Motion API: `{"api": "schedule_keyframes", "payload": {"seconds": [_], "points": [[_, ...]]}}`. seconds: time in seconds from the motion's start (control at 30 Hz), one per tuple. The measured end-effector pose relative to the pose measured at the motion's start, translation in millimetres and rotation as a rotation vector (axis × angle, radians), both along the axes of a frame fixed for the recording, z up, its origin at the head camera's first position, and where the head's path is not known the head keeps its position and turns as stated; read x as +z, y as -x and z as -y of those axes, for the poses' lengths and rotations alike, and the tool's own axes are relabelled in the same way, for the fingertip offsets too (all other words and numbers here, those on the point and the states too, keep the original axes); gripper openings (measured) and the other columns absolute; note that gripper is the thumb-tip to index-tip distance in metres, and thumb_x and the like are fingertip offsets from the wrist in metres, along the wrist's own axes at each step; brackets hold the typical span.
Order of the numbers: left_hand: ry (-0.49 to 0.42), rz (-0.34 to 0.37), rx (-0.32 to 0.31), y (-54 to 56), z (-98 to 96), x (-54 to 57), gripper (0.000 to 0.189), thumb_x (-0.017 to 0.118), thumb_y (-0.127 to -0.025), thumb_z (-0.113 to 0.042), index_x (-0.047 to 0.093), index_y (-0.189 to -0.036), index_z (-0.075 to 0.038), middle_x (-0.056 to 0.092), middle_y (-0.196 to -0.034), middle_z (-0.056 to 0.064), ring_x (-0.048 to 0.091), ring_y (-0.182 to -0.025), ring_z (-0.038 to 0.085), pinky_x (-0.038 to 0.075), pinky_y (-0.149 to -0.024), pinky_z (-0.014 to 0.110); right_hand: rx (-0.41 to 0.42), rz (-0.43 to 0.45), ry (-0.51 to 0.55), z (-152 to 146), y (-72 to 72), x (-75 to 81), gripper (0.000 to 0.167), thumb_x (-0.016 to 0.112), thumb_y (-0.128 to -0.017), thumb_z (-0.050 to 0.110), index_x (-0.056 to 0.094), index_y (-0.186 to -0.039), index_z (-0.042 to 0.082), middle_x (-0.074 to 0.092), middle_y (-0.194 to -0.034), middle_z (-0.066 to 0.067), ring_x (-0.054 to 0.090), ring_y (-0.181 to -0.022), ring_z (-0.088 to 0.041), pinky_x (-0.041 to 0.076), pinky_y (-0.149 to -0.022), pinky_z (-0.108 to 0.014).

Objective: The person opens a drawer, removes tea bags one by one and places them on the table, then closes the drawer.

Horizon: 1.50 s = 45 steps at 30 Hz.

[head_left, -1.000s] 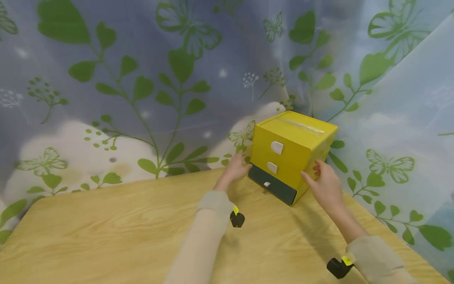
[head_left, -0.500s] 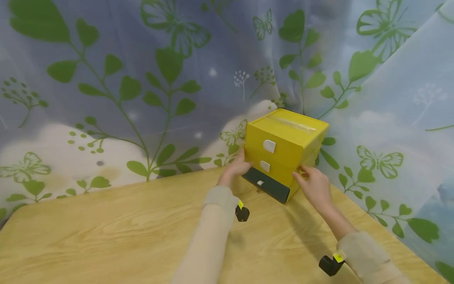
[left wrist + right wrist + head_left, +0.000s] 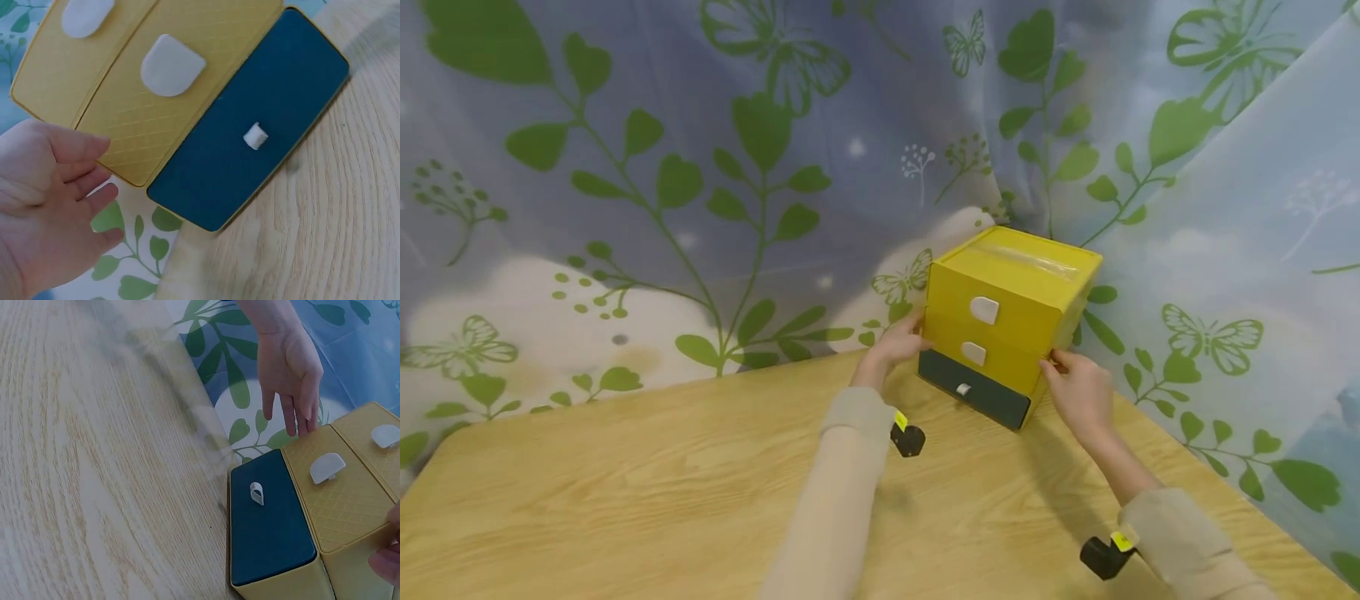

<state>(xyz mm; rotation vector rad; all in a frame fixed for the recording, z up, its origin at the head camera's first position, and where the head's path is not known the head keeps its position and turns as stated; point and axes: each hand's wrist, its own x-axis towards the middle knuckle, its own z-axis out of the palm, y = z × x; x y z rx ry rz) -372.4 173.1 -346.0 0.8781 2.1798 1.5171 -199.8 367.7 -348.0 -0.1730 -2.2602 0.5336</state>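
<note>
A small yellow drawer box [image 3: 988, 329] stands at the back right of the table. Its upper two drawers are yellow with white tabs, and its dark teal bottom drawer [image 3: 973, 388] has a small pale loop. My left hand [image 3: 892, 346] is at the box's left side, its thumb overlapping the front edge in the left wrist view and its fingers loosely extended beside it. At the opposite side, my right hand [image 3: 1081, 396] has its thumb at the front edge and fingertips beside the side wall. Only the right fingertips [image 3: 386, 569] show in the right wrist view.
The wooden table [image 3: 662, 492] reaches to a hanging cloth [image 3: 647, 275] printed with leaves and butterflies, close behind and right of the box. Clear tape [image 3: 1030, 260] crosses the box's top. Black cameras [image 3: 907, 440] sit on both wrists.
Both hands have come in closer to the box's sides, the left thumb now at its front edge. The box stays in its corner with its drawers shut; the head view has shifted slightly.
</note>
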Motion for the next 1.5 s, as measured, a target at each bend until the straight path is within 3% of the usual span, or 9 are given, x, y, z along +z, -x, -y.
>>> {"api": "schedule_keyframes", "payload": {"seconds": [0.17,0.37,0.53,0.67,0.87,1.0,1.07,1.3,1.5], "points": [[-0.013,-0.028,0.097,1.3,1.5,-3.0,0.045,0.048,-0.091,-0.001,0.043,-0.136,0.000,0.045,-0.136,0.018,0.040,-0.125,0.032,0.034,-0.101,0.041,0.003,0.017,0.033,-3,-3.5,-0.1,0.018,0.064,-0.084,0.003,0.068,-0.093,-0.012,0.066,-0.085,-0.026,0.064,-0.075,-0.039,0.049,-0.065,-0.049],[-0.022,-0.057,0.239,-0.3,4.7,-6.8,0.030,0.058,-0.091,-0.009,0.060,-0.118,0.003,0.058,-0.120,0.016,0.055,-0.109,0.029,0.046,-0.087,0.036,0.025,0.057,0.063,-5,-8.3,-1.5,0.023,0.063,-0.086,0.005,0.066,-0.100,-0.012,0.066,-0.089,-0.025,0.064,-0.078,-0.039,0.050,-0.064,-0.048],[-0.050,-0.042,0.274,-3.4,6.6,-5.4,0.032,0.064,-0.087,-0.012,0.061,-0.115,0.003,0.061,-0.114,0.016,0.061,-0.096,0.028,0.050,-0.078,0.031,0.034,0.065,0.077,-5,-9.4,0.0,0.025,0.064,-0.086,0.007,0.065,-0.104,-0.010,0.066,-0.089,-0.025,0.065,-0.079,-0.038,0.051,-0.064,-0.048],[-0.001,-0.082,0.298,-4.5,7.9,-1.1,0.036,0.066,-0.086,-0.015,0.060,-0.118,0.001,0.062,-0.114,0.014,0.059,-0.102,0.028,0.049,-0.082,0.034,0.031,0.062,0.077,-3,-7.8,0.3,0.024,0.065,-0.085,0.007,0.066,-0.104,-0.009,0.067,-0.089,-0.023,0.065,-0.078,-0.037,0.051,-0.062,-0.046],[0.108,-0.188,0.318,-6.3,9.3,6.3,0.026,0.067,-0.085,-0.018,0.070,-0.104,-0.001,0.066,-0.106,0.012,0.059,-0.099,0.027,0.048,-0.078,0.034,0.032,0.032,0.064,-4,-6.5,4.3,0.024,0.066,-0.084,0.005,0.066,-0.102,-0.010,0.067,-0.088,-0.024,0.065,-0.076,-0.038,0.051,-0.058,-0.043],[0.152,-0.205,0.322,-9.5,11.6,11.3,0.026,0.069,-0.084,-0.021,0.071,-0.103,-0.003,0.062,-0.118,0.007,0.057,-0.109,0.024,0.049,-0.082,0.032,0.019,0.052,0.060,-7,-7.9,6.6,0.026,0.066,-0.084,0.007,0.066,-0.103,-0.010,0.066,-0.088,-0.024,0.064,-0.078,-0.039,0.050,-0.062,-0.048],[0.177,-0.205,0.310,-11.4,13.6,14.0,0.024,0.069,-0.084,-0.022,0.072,-0.099,-0.003,0.064,-0.115,0.007,0.060,-0.103,0.023,0.051,-0.077,0.031,0.012,0.067,0.058,-9,-8.9,7.7,0.027,0.066,-0.084,0.009,0.065,-0.104,-0.010,0.066,-0.088,-0.023,0.064,-0.079,-0.039,0.049,-0.064,-0.048],[0.239,-0.210,0.243,-16.9,21.5,20.6,0.020,0.068,-0.085,-0.021,0.074,-0.078,-0.004,0.065,-0.067,0.002,0.061,-0.065,0.018,0.046,-0.054,0.025,0.005,0.104,0.062,-9,-14.3,10.4,0.031,0.066,-0.085,0.013,0.065,-0.107,-0.008,0.066,-0.089,-0.023,0.064,-0.077,-0.039,0.046,-0.054,-0.035],[0.241,-0.194,0.223,-19.7,28.5,17.7,0.018,0.068,-0.085,-0.019,0.073,-0.083,-0.002,0.067,-0.073,0.005,0.060,-0.062,0.014,0.048,-0.057,0.024,0.027,0.106,0.070,-6,-17.0,6.9,0.030,0.067,-0.084,0.013,0.065,-0.107,-0.007,0.067,-0.088,-0.022,0.064,-0.066,-0.033,0.038,-0.046,-0.024]]}}
